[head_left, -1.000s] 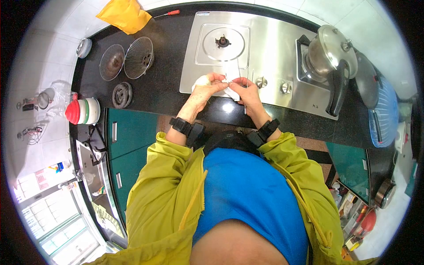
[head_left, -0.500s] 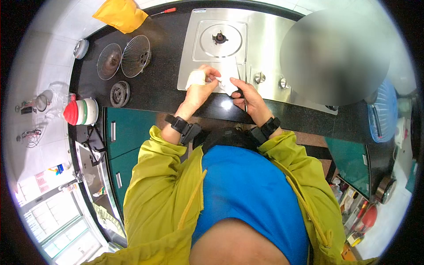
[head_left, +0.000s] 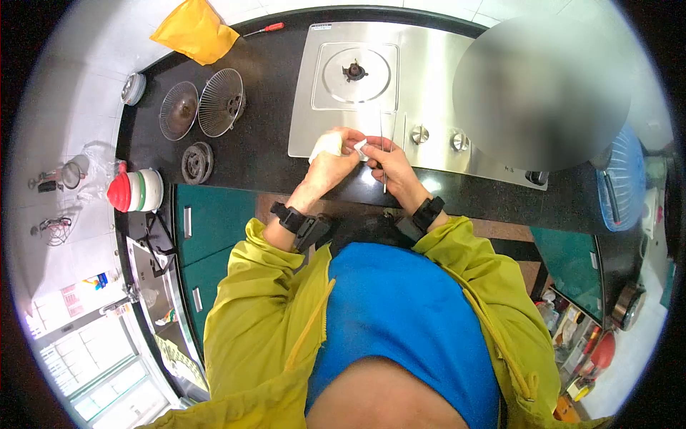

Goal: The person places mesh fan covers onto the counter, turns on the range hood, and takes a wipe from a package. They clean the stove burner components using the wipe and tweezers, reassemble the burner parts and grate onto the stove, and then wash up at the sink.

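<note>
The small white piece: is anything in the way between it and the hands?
Nothing visible is. The left hand and right hand meet at the small white piece; the thin metal tool in the right hand runs beside it.

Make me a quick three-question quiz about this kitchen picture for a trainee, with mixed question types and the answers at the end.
1. Fill the gap: Between the left hand and the right hand is a small ____ piece.
2. Multiple choice: Which hand holds the thin metal tool? A) left; B) right; C) neither.
3. True or false: The red-handled tool lies beside the yellow packet.

Key: 1. white; 2. B; 3. true.
</note>
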### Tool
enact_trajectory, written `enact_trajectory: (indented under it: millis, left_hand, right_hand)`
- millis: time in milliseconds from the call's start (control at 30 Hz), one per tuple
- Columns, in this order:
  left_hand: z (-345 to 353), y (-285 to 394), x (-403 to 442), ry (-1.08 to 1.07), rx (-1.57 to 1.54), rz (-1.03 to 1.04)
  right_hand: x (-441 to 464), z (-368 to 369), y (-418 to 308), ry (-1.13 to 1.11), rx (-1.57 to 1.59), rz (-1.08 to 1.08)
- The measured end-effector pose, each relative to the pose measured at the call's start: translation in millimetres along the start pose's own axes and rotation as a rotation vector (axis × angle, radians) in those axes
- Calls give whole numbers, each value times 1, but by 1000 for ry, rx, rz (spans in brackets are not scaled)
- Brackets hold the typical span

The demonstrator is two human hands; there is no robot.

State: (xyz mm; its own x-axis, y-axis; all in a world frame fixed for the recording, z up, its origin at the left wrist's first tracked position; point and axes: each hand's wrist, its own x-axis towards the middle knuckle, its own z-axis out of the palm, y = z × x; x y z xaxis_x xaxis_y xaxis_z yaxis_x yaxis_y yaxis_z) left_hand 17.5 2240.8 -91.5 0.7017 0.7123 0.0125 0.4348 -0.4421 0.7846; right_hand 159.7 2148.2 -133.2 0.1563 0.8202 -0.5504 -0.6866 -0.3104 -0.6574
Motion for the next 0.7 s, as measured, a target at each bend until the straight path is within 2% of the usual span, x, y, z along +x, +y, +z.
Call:
enact_trajectory:
  millis: [67,100,133,200,233,300,433,500,633,700]
  left_hand:
    - [2,6,2,-34,-173,-153]
    - [5,-1,4,-46,-207,-132]
    - [3,1,7,-47,-206,-132]
    - [-3,6,12,-54,-220,-295]
    - [-2,4,15,-53,-219,-296]
    - [1,-3,25,20,-289,-259]
    - [5,-40,55,47,-241,-282]
    - [5,-71,88,294,-161,-209]
    - [-8,-99,156,392,-68,-192]
    - [5,-124,174,467,275,48]
  right_hand:
    - [1,2,1,96,-22,-43]
    - [3,1,1,103,-30,-52]
    - [5,1,-2,104,-29,-53]
    - [9,2,-5,147,-144,-109]
    - [9,5,-7,145,-143,-109]
    - [12,10,-14,145,-218,-208]
    - [15,9,-23,135,-195,-236]
    - [13,4,-27,152,-179,-215]
    - [2,-13,-27,158,-218,-143]
    - [-8,-23,-23,182,-226,-122]
